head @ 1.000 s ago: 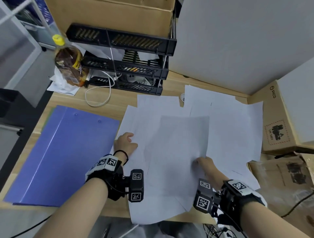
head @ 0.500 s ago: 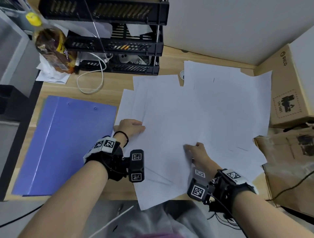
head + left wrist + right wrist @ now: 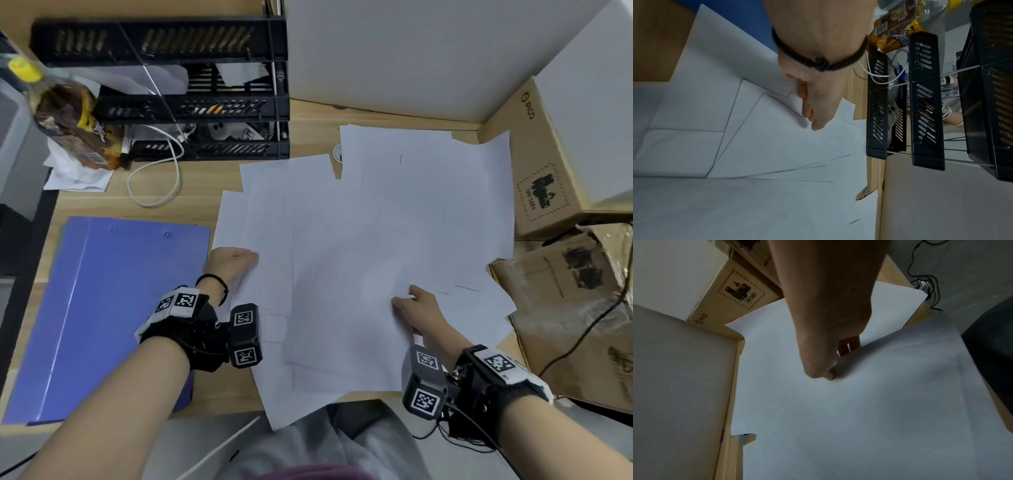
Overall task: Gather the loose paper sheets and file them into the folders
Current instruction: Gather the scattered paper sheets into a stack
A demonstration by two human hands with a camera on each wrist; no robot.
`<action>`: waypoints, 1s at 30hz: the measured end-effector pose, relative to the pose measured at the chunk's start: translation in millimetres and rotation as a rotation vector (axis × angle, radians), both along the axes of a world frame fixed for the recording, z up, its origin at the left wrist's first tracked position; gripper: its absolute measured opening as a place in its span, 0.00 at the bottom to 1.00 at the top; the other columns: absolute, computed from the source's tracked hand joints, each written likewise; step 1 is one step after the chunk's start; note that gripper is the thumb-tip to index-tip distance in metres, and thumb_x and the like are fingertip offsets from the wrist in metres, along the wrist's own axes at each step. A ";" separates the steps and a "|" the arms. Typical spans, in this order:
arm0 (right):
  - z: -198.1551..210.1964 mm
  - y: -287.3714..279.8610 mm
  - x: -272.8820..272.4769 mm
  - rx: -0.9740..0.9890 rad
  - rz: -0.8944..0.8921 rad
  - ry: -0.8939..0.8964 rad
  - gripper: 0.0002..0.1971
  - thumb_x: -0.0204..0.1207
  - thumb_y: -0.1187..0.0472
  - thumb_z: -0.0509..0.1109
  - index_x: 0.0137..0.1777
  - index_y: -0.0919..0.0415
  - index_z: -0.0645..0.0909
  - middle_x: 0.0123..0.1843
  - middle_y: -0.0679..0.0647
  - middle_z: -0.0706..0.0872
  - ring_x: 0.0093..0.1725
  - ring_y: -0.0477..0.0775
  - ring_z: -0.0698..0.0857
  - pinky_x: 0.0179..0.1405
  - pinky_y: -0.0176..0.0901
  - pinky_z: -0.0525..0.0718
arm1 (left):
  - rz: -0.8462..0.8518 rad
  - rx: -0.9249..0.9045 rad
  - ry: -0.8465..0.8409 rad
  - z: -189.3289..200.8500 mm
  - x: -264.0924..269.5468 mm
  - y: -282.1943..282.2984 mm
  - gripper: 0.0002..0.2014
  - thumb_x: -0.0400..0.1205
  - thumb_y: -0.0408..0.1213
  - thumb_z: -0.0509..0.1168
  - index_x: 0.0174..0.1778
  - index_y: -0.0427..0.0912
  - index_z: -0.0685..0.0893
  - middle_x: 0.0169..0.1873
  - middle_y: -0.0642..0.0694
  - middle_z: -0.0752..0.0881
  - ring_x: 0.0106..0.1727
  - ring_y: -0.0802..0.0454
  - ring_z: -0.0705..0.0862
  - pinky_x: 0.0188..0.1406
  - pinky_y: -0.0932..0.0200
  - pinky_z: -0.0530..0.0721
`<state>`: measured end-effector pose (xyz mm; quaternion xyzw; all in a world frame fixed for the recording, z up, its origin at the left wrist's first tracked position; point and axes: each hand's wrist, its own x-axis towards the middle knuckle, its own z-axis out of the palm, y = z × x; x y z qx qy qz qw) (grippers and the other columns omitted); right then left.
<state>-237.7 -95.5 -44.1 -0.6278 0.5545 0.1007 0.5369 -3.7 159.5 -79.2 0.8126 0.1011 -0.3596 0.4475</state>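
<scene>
Several loose white paper sheets (image 3: pixel 376 222) lie fanned and overlapping across the middle and right of the wooden desk. A closed blue folder (image 3: pixel 113 308) lies flat to their left. My left hand (image 3: pixel 236 258) is at the pile's left edge. In the left wrist view my left hand (image 3: pixel 812 113) has its thumb on top of the sheets (image 3: pixel 777 146) and its fingers tucked under an edge. My right hand (image 3: pixel 407 301) pinches the right edge of the top sheet. The right wrist view shows my right hand (image 3: pixel 834 363) with its thumb pressed onto the paper (image 3: pixel 838 418).
A black stacked tray rack (image 3: pixel 205 102) stands at the back, with a bottle (image 3: pixel 72 126) and a white cable (image 3: pixel 154 181) to its left. Cardboard boxes (image 3: pixel 548 164) and a brown parcel (image 3: pixel 565 308) crowd the right side. Some sheets overhang the desk's front edge (image 3: pixel 291 411).
My right hand has brought the lifted sheet leftward and down flat onto the pile. My left hand stays at the pile's left edge.
</scene>
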 end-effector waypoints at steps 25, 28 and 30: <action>0.5 20.4 -19.3 0.188 0.166 -0.029 0.12 0.78 0.64 0.69 0.59 0.68 0.81 0.45 0.61 0.85 0.41 0.56 0.83 0.40 0.44 0.82 | -0.320 -0.284 0.046 12.4 -52.3 -51.7 0.12 0.79 0.32 0.70 0.59 0.40 0.86 0.56 0.44 0.88 0.57 0.46 0.87 0.55 0.59 0.85; 2.7 15.5 -18.7 0.212 0.091 -0.061 0.11 0.77 0.63 0.72 0.57 0.64 0.79 0.54 0.66 0.86 0.46 0.58 0.87 0.41 0.44 0.86 | -0.422 -0.342 0.012 27.1 -49.2 -50.4 0.12 0.79 0.41 0.72 0.57 0.44 0.90 0.51 0.46 0.91 0.54 0.47 0.89 0.58 0.53 0.86; 6.2 11.5 -11.8 0.280 0.021 -0.109 0.13 0.76 0.60 0.75 0.57 0.58 0.76 0.59 0.61 0.85 0.52 0.58 0.87 0.43 0.45 0.84 | -0.479 -0.392 -0.058 46.3 -43.2 -49.5 0.10 0.79 0.43 0.72 0.54 0.48 0.90 0.52 0.49 0.91 0.52 0.49 0.89 0.59 0.51 0.85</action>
